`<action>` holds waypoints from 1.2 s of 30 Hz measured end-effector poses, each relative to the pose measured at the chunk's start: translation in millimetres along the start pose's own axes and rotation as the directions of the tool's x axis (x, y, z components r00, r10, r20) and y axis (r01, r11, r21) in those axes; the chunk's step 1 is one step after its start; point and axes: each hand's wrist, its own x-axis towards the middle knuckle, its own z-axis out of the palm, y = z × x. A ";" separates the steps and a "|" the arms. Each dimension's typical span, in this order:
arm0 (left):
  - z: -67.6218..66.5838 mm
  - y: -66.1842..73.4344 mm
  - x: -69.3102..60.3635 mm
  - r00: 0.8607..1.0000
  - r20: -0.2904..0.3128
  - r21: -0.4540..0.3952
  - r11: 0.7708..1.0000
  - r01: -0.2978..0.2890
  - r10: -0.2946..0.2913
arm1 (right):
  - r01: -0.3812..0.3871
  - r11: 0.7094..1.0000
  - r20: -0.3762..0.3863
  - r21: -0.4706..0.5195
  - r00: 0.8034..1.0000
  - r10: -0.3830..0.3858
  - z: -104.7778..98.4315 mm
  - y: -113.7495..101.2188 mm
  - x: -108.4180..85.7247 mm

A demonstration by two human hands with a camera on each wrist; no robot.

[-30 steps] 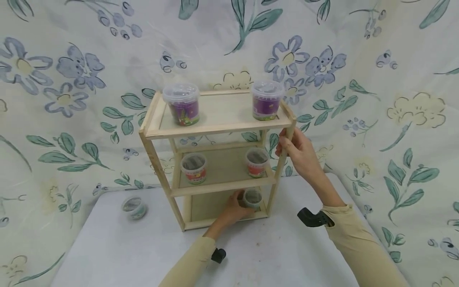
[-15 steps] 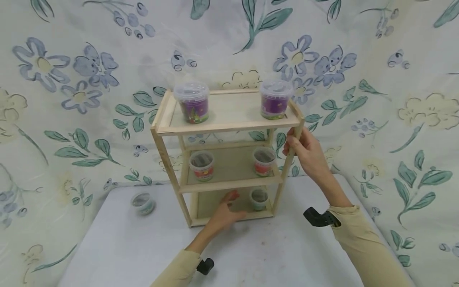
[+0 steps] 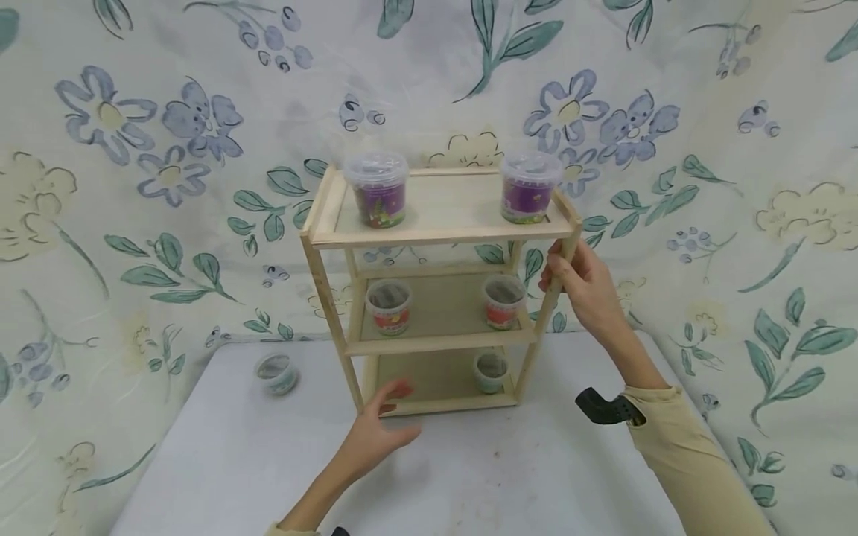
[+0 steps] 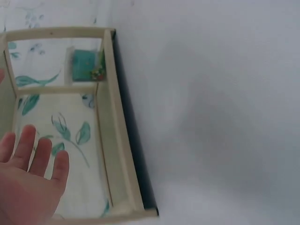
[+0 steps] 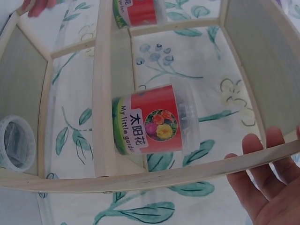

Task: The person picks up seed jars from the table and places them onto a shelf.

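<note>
A three-tier wooden shelf rack [image 3: 429, 344] stands on the table. My right hand [image 3: 588, 286] grips its right front post, the fingers bent round the wood in the right wrist view. My left hand [image 3: 374, 439] is in front of the bottom tier's left part, fingers spread, holding nothing. On the bottom tier at the right sits a small tub with a teal label [image 3: 491, 374]. Two red-labelled tubs stand on the middle tier, one left [image 3: 389, 307] and one right [image 3: 503, 304]. Two purple-labelled tubs, left [image 3: 379, 192] and right [image 3: 529, 190], stand on top.
Left of the rack, another teal tub [image 3: 276, 374] stands on the white table [image 3: 469, 476]. A floral cloth [image 3: 221, 186] hangs behind the table and along its sides.
My left hand let go of the teal tub on the bottom tier and drew back to the left. My right hand stays on the post. The head view has shifted slightly.
</note>
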 end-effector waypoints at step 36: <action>-160.0 -96.2 -5.7 0.772 -0.547 0.019 0.917 0.398 -0.324 | 0.006 1.000 0.010 0.020 1.000 -0.006 -1.1 0.8 0.9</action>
